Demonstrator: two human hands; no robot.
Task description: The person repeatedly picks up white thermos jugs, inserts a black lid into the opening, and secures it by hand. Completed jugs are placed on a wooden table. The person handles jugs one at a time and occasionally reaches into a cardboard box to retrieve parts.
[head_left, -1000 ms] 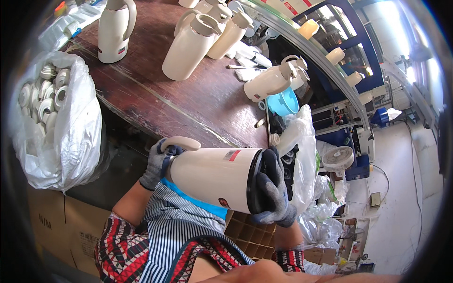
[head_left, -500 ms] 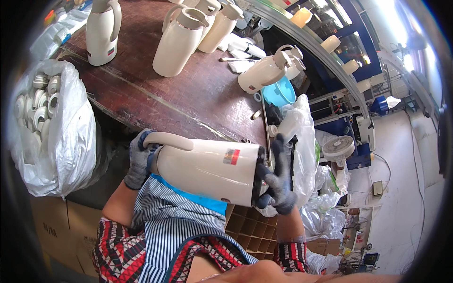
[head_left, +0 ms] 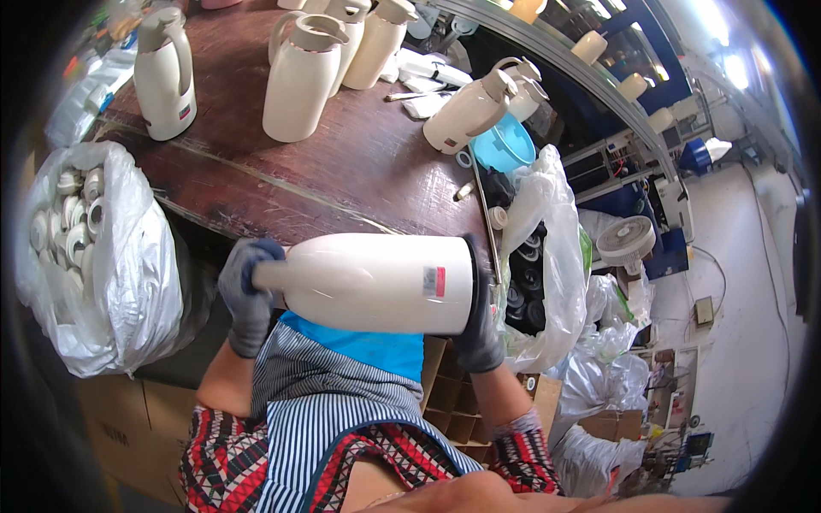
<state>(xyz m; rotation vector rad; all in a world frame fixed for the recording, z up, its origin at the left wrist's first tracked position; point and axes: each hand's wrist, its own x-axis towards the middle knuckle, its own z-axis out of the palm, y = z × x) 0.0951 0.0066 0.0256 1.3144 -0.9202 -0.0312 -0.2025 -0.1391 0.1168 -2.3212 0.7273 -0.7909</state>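
Note:
A cream vacuum jug [head_left: 376,282] lies sideways across my lap, just in front of the table edge. Its neck points left and its base right; the label faces up. My left hand [head_left: 248,295], in a grey glove, is closed around the neck and handle end. Around the dark base wraps my right hand [head_left: 481,321], gloved too, with its fingers partly hidden behind the jug. Another cream jug [head_left: 466,115] stands near the right table edge, beside a light blue basin [head_left: 505,144].
On the dark red table [head_left: 231,201] stand more jugs, one at the left [head_left: 164,81] and several at the back. A white bag [head_left: 145,282] of pale plastic rings is at left. At right, a clear bag [head_left: 560,256] holds black round parts. Below is a cardboard divider [head_left: 449,398].
The jug has rolled about its length, its handle turning from the far side to face up. My right hand's spread fingers have closed around the base. The view has shifted slightly.

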